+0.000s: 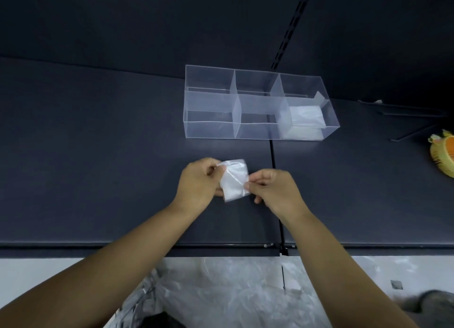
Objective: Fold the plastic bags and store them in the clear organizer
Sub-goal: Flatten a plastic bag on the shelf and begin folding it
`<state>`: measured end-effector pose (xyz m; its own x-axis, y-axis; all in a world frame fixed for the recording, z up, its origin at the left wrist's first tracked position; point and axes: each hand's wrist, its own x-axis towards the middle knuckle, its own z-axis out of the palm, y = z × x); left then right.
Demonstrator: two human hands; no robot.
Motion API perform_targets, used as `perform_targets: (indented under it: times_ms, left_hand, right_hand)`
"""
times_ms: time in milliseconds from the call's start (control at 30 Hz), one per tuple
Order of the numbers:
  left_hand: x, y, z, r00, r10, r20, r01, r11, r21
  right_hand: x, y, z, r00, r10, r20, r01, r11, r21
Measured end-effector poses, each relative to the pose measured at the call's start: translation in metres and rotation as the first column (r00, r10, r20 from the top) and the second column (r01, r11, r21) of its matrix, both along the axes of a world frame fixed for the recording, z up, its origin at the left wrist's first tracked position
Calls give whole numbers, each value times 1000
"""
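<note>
Both hands work one plastic bag (234, 180) just above the dark shelf (98, 155), near its front edge and in front of the clear organizer (208, 131); left hand (196, 182) pinches the bag's upper left corner between thumb and fingertips, other fingers curled under it; right hand (272, 187) pinches the lower right edge the same way; holding opposite corners likely keeps the slippery film taut so the folds stay in, a judgement only; bag is already down to a small, slightly skewed square, so folding looks nearly finished and the drop into the organizer is the likely next step; organizer sits further back on the shelf, well apart from the hands, open top, three sections across with a lengthwise divider; folded bags (305, 117) lie only in the rightmost section, at its near side, probably filling from one end; the other sections look bare; loose crumpled plastic (233, 290) lies below the shelf edge, probably the supply of unfolded bags kept within reach; a yellow-orange object (443, 155) at the right edge, cut off, cannot tell what it is; no brands, labels or readable writing anywhere.
</note>
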<state>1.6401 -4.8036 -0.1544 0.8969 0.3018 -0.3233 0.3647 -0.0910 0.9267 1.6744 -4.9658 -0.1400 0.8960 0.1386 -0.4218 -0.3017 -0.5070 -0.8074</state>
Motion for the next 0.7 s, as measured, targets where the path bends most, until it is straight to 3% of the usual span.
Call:
perform_targets:
  times_ms: [67,133,167,233,333,467,567,700]
  left_hand:
    - [-3,5,0,986,35,165,-81,957,278]
    - [-9,5,4,918,-164,362,-104,781,616]
    - [-12,2,2,873,-300,384,-84,684,725]
    - [-17,-6,-6,821,-516,244,60,503,862]
    - [-23,-3,-21,818,-567,-99,325,314,892]
    - [-20,9,-32,826,-502,-255,411,228,883]
    - [-18,10,-32,840,-452,-301,428,209,879]
    - [-22,2,-28,854,-387,-348,464,264,846]
  right_hand:
    - [0,2,-1,1000,-21,-14,21,1000,-8]
    - [2,3,0,999,-23,-23,23,1000,-15]
    - [2,4,0,1000,-18,-24,18,1000,-21]
    - [4,6,1,1000,3,-17,-4,999,-44]
    - [2,9,1,1000,11,-9,-12,998,-65]
    - [-12,10,-3,991,-36,131,61,979,-193]
    - [-29,16,-7,959,-86,268,175,929,-326]
    - [-38,33,-6,962,-106,253,213,870,-445]
